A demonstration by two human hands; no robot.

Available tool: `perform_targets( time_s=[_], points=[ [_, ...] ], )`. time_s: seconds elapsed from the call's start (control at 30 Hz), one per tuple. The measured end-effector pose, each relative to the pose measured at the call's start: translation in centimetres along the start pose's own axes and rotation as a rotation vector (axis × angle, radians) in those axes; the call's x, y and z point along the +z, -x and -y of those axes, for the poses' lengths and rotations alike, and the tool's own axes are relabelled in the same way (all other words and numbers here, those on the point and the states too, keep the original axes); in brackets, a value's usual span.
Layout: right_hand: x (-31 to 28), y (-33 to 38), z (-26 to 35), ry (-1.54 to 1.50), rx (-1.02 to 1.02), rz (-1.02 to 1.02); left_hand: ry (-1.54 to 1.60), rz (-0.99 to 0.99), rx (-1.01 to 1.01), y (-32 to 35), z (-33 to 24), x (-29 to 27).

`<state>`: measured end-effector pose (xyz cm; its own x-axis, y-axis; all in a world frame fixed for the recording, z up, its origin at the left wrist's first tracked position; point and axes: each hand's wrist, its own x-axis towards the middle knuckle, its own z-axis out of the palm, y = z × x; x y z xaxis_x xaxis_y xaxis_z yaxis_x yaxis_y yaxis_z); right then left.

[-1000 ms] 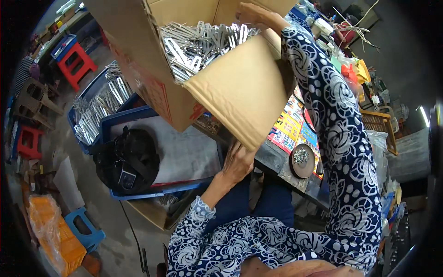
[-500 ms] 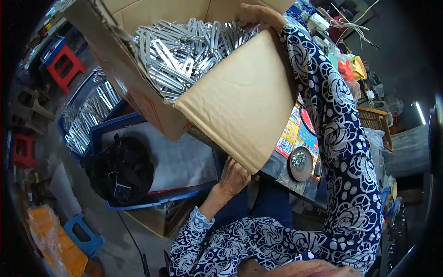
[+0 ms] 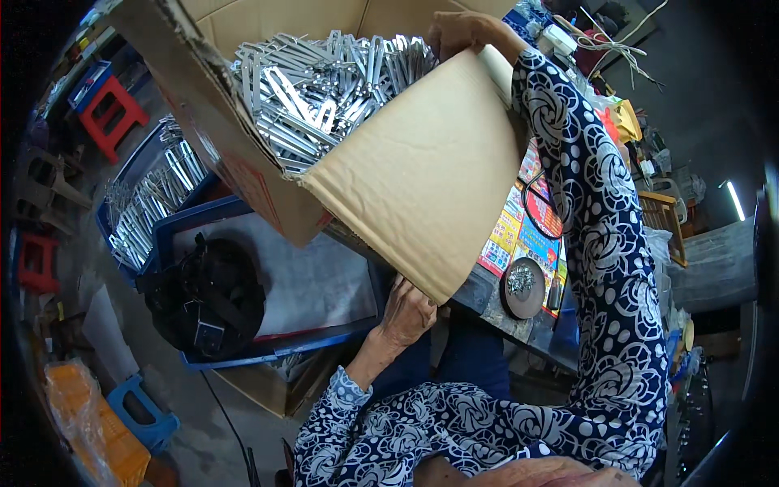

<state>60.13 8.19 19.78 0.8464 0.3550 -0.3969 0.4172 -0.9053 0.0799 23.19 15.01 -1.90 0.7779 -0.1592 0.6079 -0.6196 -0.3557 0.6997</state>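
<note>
A big cardboard box (image 3: 251,183) is tilted in front of me, heaped with long, slim, silvery metal pieces (image 3: 324,97). One broad brown flap (image 3: 422,170) folds down over its near side. My left hand (image 3: 407,312) is closed at the flap's lower corner, its fingers curled against the cardboard and partly hidden by it. At the far right of the box, my right hand (image 3: 471,34) bends over the rim beside the metal pieces. Its fingertips are in shadow and partly hidden, so its grip does not show.
Left of the box, a blue tray (image 3: 320,284) holds a black strapped bag-like object (image 3: 207,296); a second blue crate (image 3: 154,203) holds more metal pieces. On the right, a round dish (image 3: 523,296) of small shiny parts sits on a bench with printed sheets. Stools stand at left.
My right hand and forearm have shifted slightly to the right along the box rim, showing more of the printed sheets. My left hand stays at the flap corner.
</note>
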Motion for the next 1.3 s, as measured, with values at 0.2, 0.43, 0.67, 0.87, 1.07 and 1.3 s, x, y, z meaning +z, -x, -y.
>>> perform_targets(
  time_s=[0.2, 0.43, 0.67, 0.87, 1.07, 1.3],
  points=[
    [-0.1, 0.0, 1.1, 0.056, -0.006, -0.042, 0.002, 0.061, -0.051, 0.1, 0.3, 0.0],
    [0.2, -2.0, 5.4, 0.057, -0.156, -0.195, -0.074, 0.001, 0.02, -0.8, -0.5, -0.2],
    [0.0, -3.5, 6.3, 0.059, -0.439, -0.299, -0.037, -0.001, 0.014, -0.9, -1.3, 0.5],
    [-0.4, -2.0, 7.3, -0.295, -0.169, -0.264, -0.03, -0.049, 0.041, -0.8, -0.3, 0.7],
    [-1.9, 0.7, 5.2, -0.74, -0.367, -0.26, 0.034, 0.023, -0.048, -0.7, 0.3, 0.7],
    [-4.4, 9.6, -1.6, -1.234, -0.521, -0.398, -0.017, -0.012, 0.021, -2.2, -0.2, 0.7]
  ],
)
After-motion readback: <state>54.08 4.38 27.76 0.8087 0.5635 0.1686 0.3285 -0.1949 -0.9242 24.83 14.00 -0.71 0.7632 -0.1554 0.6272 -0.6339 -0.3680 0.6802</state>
